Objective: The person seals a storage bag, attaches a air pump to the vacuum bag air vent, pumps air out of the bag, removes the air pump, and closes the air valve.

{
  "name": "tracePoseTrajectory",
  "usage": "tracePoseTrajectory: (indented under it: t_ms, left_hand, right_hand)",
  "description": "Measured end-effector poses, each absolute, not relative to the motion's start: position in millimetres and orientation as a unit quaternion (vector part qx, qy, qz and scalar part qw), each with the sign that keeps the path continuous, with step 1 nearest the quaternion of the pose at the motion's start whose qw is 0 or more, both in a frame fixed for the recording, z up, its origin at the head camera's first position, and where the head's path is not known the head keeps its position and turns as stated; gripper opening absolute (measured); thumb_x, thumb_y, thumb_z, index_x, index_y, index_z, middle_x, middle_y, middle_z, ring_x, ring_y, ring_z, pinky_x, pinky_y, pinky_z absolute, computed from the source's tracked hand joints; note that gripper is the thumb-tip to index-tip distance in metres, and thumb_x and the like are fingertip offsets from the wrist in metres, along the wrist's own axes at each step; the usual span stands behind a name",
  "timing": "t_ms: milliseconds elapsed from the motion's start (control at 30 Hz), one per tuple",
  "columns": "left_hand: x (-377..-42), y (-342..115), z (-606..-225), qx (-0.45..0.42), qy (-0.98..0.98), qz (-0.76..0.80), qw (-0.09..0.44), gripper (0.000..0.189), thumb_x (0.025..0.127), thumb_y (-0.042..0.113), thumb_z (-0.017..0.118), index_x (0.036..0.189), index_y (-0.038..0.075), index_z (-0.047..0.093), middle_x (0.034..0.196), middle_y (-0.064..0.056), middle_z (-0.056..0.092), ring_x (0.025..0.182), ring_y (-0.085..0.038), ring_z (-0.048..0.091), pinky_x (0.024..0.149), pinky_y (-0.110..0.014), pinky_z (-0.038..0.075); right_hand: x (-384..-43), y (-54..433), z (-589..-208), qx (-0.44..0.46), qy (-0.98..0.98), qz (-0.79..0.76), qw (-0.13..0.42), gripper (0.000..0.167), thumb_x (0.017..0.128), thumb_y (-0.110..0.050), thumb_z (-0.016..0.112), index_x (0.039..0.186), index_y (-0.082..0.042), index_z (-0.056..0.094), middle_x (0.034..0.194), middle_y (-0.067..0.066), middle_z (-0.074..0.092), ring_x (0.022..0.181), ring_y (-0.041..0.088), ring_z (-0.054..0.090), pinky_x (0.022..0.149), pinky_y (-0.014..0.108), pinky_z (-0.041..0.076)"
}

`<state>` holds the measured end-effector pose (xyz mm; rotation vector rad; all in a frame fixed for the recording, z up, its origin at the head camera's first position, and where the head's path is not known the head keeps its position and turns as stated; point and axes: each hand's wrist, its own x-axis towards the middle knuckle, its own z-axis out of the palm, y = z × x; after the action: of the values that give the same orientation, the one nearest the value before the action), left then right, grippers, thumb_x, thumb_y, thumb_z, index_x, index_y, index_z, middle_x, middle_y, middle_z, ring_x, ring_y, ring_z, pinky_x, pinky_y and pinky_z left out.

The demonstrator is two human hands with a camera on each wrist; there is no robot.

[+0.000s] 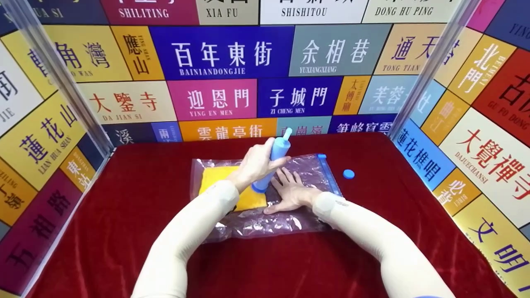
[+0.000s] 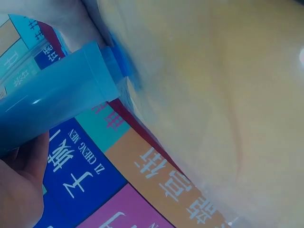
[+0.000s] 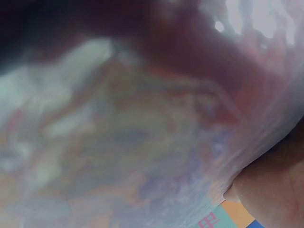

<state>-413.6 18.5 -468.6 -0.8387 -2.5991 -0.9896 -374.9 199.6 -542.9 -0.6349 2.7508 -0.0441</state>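
Note:
A clear zip bag (image 1: 306, 167) lies flat with a folded yellow cloth (image 1: 218, 176) inside its left part. My left hand (image 1: 254, 161) grips a blue hand pump (image 1: 281, 148), its lower end down against the bag beside the cloth and its rod sticking up. Spread on the plastic just right of the pump is my right hand (image 1: 291, 192), fingers straight. In the left wrist view the pump barrel (image 2: 54, 95) meets a blue fitting (image 2: 121, 57) on the bag. Blurred, shiny plastic (image 3: 118, 142) fills most of the right wrist view.
A small round blue cap (image 1: 348, 174) lies on the red tablecloth (image 1: 385, 198), right of the bag. Along the bag's right edge runs a blue zip strip (image 1: 329, 176). Panels with printed signs (image 1: 223, 51) surround the table at the back and sides.

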Motion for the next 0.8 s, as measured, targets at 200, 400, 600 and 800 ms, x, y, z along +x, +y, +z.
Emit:
tracePoseTrajectory:
  t_ms: [200, 400, 600, 800]
  left_hand:
    - [-413.6, 12.2, -470.7, -0.273, -0.886, -0.359, 0.108, 0.056, 0.099, 0.047, 0.085, 0.138, 0.014, 0.062, 0.109, -0.013, 0.085, 0.096, -0.032, 0.085, 0.082, -0.045, 0.071]
    - [-415.5, 9.4, -470.9, -0.284, -0.877, -0.378, 0.09, 0.056, 0.097, 0.039, 0.087, 0.141, 0.014, 0.064, 0.112, -0.015, 0.085, 0.101, -0.033, 0.085, 0.087, -0.047, 0.072]
    - [-416.6, -0.4, -474.0, -0.289, -0.87, -0.39, 0.081, 0.062, 0.094, 0.035, 0.089, 0.147, 0.013, 0.067, 0.12, -0.017, 0.085, 0.108, -0.035, 0.085, 0.097, -0.048, 0.071]
    - [-419.7, -8.5, -476.6, -0.3, -0.842, -0.446, 0.044, 0.052, 0.091, 0.02, 0.089, 0.138, 0.006, 0.073, 0.119, -0.018, 0.085, 0.11, -0.036, 0.084, 0.102, -0.05, 0.069]
  right_hand:
    - [-375.0, 199.1, -543.6, -0.222, 0.962, -0.018, 0.161, 0.137, 0.086, -0.096, 0.062, 0.181, -0.011, 0.012, 0.19, 0.021, -0.008, 0.178, 0.045, -0.007, 0.144, 0.069, 0.0]
    - [-376.7, 200.3, -544.2, -0.221, 0.962, -0.012, 0.161, 0.137, 0.086, -0.096, 0.061, 0.181, -0.012, 0.01, 0.19, 0.021, -0.006, 0.179, 0.043, -0.008, 0.145, 0.069, 0.0]
    - [-375.3, 200.5, -545.5, -0.224, 0.96, -0.022, 0.165, 0.14, 0.085, -0.098, 0.061, 0.182, -0.013, 0.007, 0.19, 0.021, -0.011, 0.178, 0.044, -0.009, 0.144, 0.069, -0.001]
    - [-376.9, 200.6, -546.5, -0.223, 0.961, -0.009, 0.161, 0.14, 0.085, -0.099, 0.06, 0.182, -0.015, 0.003, 0.19, 0.019, -0.014, 0.179, 0.043, -0.009, 0.145, 0.067, -0.001]
